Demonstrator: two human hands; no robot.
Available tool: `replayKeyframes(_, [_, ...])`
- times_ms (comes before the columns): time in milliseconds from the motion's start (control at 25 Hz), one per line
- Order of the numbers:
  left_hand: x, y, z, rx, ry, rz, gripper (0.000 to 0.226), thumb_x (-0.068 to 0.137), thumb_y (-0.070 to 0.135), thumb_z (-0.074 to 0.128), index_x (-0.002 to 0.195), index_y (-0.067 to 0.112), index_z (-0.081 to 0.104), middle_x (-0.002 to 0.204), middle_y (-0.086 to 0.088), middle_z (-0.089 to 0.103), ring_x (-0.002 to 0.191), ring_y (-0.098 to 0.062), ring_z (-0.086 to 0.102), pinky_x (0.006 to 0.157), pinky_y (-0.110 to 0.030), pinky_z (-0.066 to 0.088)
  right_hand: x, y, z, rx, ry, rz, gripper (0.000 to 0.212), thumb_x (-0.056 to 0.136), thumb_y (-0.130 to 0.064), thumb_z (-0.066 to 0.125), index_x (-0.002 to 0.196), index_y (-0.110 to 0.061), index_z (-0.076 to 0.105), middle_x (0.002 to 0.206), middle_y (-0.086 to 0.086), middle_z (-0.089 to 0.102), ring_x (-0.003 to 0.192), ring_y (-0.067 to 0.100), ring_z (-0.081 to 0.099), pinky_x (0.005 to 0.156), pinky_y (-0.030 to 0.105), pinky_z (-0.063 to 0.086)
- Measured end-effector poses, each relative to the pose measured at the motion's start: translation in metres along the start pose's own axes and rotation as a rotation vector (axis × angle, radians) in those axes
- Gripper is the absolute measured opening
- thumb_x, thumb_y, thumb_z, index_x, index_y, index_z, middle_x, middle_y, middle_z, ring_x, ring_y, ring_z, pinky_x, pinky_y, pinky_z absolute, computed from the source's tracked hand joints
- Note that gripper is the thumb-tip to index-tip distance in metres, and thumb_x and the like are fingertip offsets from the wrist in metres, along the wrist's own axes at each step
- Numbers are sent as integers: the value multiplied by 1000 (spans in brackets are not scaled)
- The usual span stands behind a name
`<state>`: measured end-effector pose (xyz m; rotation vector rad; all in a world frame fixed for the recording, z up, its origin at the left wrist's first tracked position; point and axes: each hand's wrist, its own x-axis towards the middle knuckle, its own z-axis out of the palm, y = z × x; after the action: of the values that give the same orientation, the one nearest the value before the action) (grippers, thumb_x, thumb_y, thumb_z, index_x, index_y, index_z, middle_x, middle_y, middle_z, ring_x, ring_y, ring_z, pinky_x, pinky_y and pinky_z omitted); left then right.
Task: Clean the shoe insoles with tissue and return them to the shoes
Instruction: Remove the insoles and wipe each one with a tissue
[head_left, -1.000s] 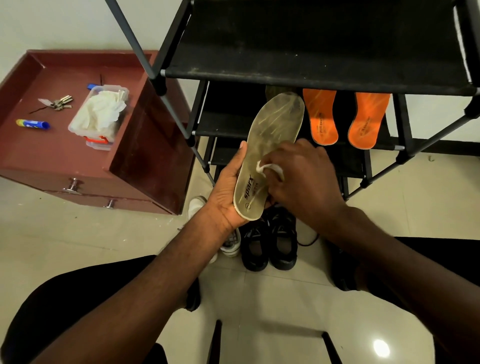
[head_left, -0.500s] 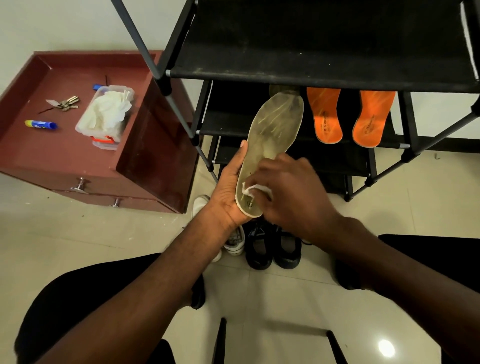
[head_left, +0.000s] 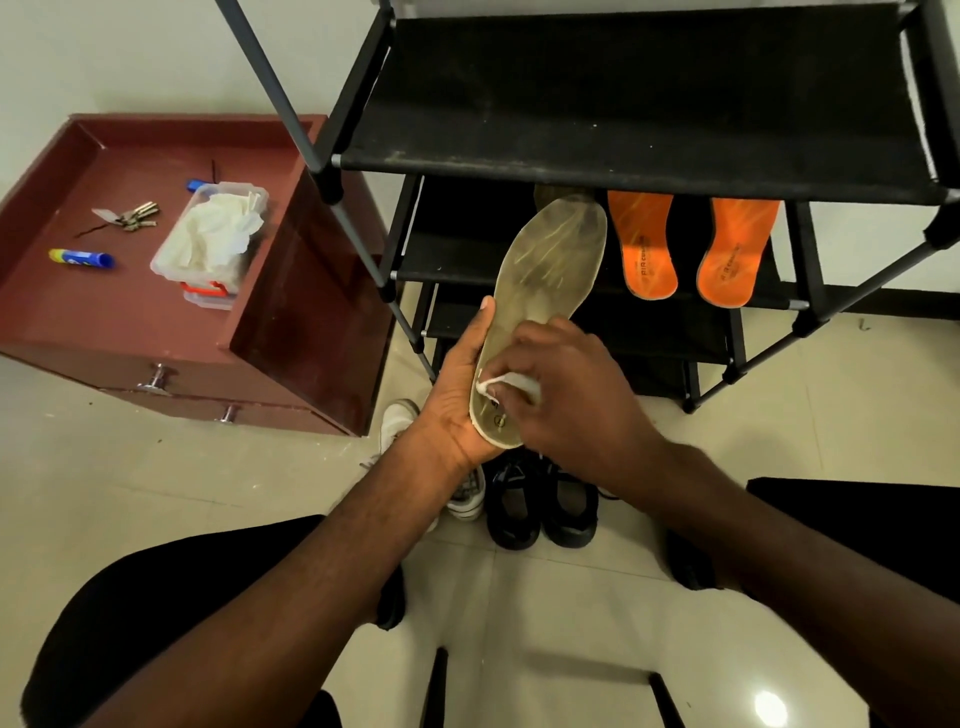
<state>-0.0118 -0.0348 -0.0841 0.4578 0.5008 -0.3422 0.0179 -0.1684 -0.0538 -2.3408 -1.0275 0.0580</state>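
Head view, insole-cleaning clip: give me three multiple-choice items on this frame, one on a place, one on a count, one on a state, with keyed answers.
1. Where does the container of tissues sit?
A. on the red-brown cabinet
B. on the rack's top shelf
C. on the floor

2. How many orange insoles lie on the rack shelf?
A. one
B. two
C. four

3. What is the right hand doing?
A. hanging idle
B. pressing a tissue on the beige insole
C. lifting a black shoe

Answers: 1 A, it stands on the cabinet near the keys. 2 B, a pair lies side by side. 3 B, the tissue meets the beige insole held by the left hand.
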Motion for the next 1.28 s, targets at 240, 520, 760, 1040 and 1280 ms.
replayKeyframes(240, [2, 2, 2, 19, -3, 55, 55, 106, 54, 51, 136, 9, 63, 118, -10, 71, 110, -23, 68, 108, -36, 48, 7, 6, -3, -125, 50, 61, 23, 82, -15, 79, 103, -23, 77, 102, -5, 70, 101, 24, 58, 83, 43, 45])
replayKeyframes(520, [5, 1, 2, 58, -7, 78, 56, 103, 56, 53, 133, 11, 65, 116, -9, 72, 106, -21, 68, 108, -34, 45, 7, 12, -10, -219, 131, 140, 25, 79, -16, 79, 103, -21, 77, 102, -3, 70, 99, 24, 58, 82, 38, 37])
replayKeyframes(760, [5, 9, 2, 13, -41, 101, 57, 104, 57, 51, 123, 6, 69, 109, -12, 74, 98, -25, 74, 95, -37, 59, 1, 7, -7, -221, 130, 112, 19, 88, -28, 72, 106, -25, 76, 102, -7, 69, 96, 20, 56, 79, 34, 33])
replayKeyframes(1040, [4, 17, 2, -1, -21, 100, 58, 102, 60, 52, 120, 7, 69, 107, -10, 72, 97, -25, 71, 91, -37, 58, 2, 7, -5, -170, 80, 106, 17, 91, -28, 70, 106, -24, 77, 101, -6, 71, 93, 18, 57, 79, 38, 45])
replayKeyframes(1280, [3, 16, 0, 8, -5, 88, 62, 102, 62, 49, 114, 6, 71, 102, -11, 70, 87, -24, 71, 82, -36, 61, 0, 8, -3, -153, 73, 110, 15, 91, -27, 69, 104, -25, 77, 98, -7, 68, 94, 19, 58, 79, 35, 40])
